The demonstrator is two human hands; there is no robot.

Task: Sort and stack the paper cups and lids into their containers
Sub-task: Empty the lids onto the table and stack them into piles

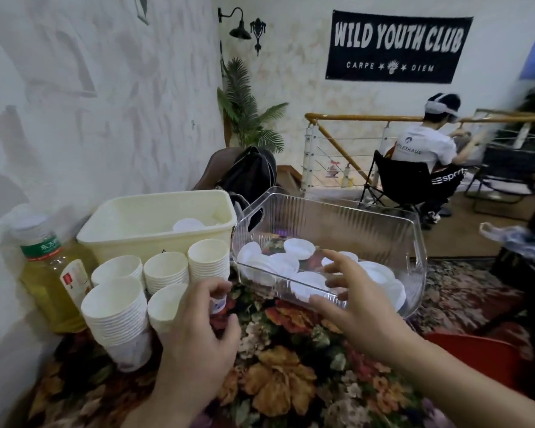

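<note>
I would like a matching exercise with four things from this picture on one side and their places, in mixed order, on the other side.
Things:
1. white round plastic lids
2. stacks of white paper cups
3. bottle of yellow drink
4. cream rectangular plastic tub

Places:
A. at the far left, beside the wall
B. behind the cup stacks
C. inside the clear ribbed plastic bin
D. on the flowered cloth, left of the clear bin

Pairs: 1-C, 2-D, 3-A, 4-B

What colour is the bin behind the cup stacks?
Cream bin, opaque, clearest in the head view.
</note>
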